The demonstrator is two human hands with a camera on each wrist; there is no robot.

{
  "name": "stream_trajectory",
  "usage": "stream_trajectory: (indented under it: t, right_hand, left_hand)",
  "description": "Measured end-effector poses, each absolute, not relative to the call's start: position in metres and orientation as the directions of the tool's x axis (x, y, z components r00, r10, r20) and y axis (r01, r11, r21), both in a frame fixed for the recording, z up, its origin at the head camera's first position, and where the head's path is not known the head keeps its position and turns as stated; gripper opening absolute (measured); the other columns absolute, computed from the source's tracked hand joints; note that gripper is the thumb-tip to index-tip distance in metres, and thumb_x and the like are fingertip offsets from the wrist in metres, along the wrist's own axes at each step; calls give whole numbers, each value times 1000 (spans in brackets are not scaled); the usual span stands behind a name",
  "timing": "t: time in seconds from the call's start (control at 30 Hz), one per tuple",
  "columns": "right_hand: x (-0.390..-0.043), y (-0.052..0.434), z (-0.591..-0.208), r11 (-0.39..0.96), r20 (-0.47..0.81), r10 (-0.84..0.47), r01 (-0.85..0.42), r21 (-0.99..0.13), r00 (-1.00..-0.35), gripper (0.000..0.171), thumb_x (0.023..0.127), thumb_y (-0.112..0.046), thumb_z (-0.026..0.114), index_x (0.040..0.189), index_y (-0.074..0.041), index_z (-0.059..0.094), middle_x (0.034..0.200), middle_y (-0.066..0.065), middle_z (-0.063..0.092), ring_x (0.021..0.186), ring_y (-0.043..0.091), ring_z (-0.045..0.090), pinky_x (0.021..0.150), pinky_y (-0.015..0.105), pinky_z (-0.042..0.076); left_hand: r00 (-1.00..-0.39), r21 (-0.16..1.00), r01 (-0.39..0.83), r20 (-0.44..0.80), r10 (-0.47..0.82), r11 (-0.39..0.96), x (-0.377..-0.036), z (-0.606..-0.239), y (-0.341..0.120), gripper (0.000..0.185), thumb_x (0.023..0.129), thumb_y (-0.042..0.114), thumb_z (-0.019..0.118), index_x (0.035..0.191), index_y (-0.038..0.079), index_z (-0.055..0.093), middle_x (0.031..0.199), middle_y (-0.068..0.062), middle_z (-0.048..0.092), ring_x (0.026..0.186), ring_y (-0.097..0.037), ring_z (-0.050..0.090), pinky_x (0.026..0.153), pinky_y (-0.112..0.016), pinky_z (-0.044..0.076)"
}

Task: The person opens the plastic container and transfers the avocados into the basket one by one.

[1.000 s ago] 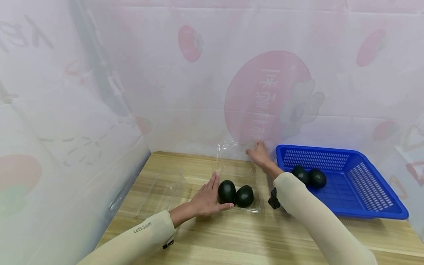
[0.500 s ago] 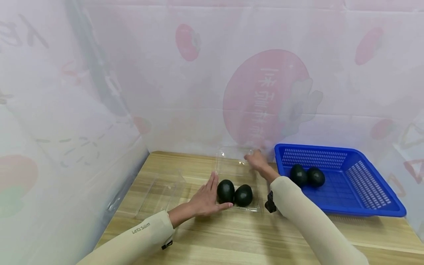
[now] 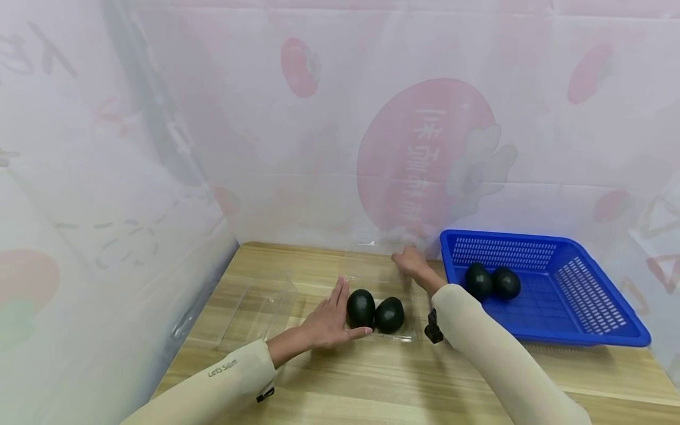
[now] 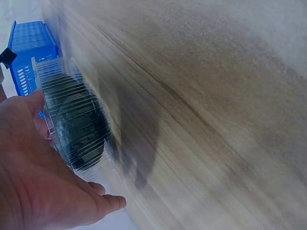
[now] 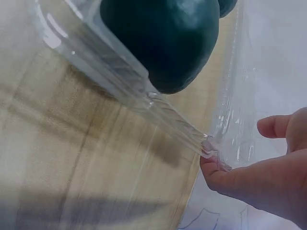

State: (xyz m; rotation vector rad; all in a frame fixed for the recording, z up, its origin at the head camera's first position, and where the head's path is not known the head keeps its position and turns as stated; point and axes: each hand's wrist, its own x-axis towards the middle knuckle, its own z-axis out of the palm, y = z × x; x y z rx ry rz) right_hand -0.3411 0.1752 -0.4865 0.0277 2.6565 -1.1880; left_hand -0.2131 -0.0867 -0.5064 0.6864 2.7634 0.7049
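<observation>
A clear plastic clamshell box [image 3: 406,339] holds two dark green avocados [image 3: 360,308] lying side by side. Its see-through lid [image 3: 366,265] is raised at the back. My left hand [image 3: 328,321] rests against the box's left side, fingers straight and thumb across the front; the left wrist view shows the thumb touching the ribbed wall. At the lid's back right corner, my right hand [image 3: 413,265] holds the edge. In the right wrist view, a bent fingertip [image 5: 209,167] hooks that corner, and another digit stands apart from the plastic.
A blue basket [image 3: 547,339] on the right holds two more avocados [image 3: 479,281]. Another clear plastic box [image 3: 255,313] stands on the left of the wooden table [image 3: 372,389]. Printed white sheeting [image 3: 297,147] rises close behind the table's back edge.
The lid's top edge has come lower in the head view, and my right hand has moved down with it. My left hand stays at the box's side.
</observation>
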Motion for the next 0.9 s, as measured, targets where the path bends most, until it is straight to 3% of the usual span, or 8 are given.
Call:
stream_trajectory:
  t: [0.07, 0.13, 0.37, 0.57, 0.77, 0.9]
  right_hand:
    - [-346, 177, -494, 663, -240, -91, 121, -739, -967, 39, 101, -18, 50, 65, -6, 55, 57, 8, 55, 53, 25, 55, 57, 39, 50]
    - [-339, 175, -492, 665, -230, -95, 110, -738, -969, 41, 100, -17, 51, 59, -11, 52, 54, 6, 52, 50, 23, 51, 54, 37, 47]
    - [-331, 165, -484, 719, -327, -24, 211, -662, -945, 40, 99, -18, 57, 61, -15, 46, 59, 4, 50, 58, 22, 52, 59, 36, 46]
    - [-363, 180, -528, 726, -308, -38, 185, -662, -951, 40, 95, -26, 64, 59, -19, 49, 58, 2, 53, 54, 21, 55, 49, 36, 50]
    - [-323, 164, -477, 706, -388, -40, 249, -664, -921, 45, 98, -18, 60, 60, -18, 36, 56, -3, 30, 47, 15, 38, 44, 29, 35]
    - [-306, 159, -457, 719, -367, -35, 231, -655, -930, 47, 100, -18, 59, 60, -20, 34, 57, -6, 26, 49, 12, 34, 45, 26, 34]
  left_hand:
    - [-868, 493, 387, -91, 489, 779, -210, -501, -87, 121, 95, 68, 66, 167, -7, 5, 175, -27, 1, 158, -41, 26, 123, -59, 32]
    - [-866, 491, 388, -94, 490, 780, -208, -498, -87, 120, 95, 68, 66, 167, -6, 5, 175, -27, 1, 159, -40, 26, 123, -58, 31]
    - [-862, 493, 399, -85, 499, 773, -208, -500, -88, 120, 95, 69, 65, 167, -7, 5, 175, -28, 2, 160, -39, 23, 123, -59, 30]
    - [-859, 485, 415, -72, 508, 770, -210, -502, -89, 119, 96, 70, 63, 167, -8, 6, 175, -29, 2, 160, -39, 20, 124, -60, 29]
    - [-854, 471, 420, -83, 513, 775, -209, -502, -89, 118, 97, 70, 62, 167, -7, 7, 175, -28, 2, 160, -39, 22, 123, -60, 30]
    - [-855, 468, 417, -91, 511, 779, -209, -502, -89, 119, 96, 71, 62, 167, -7, 7, 175, -28, 2, 160, -38, 24, 124, -59, 30]
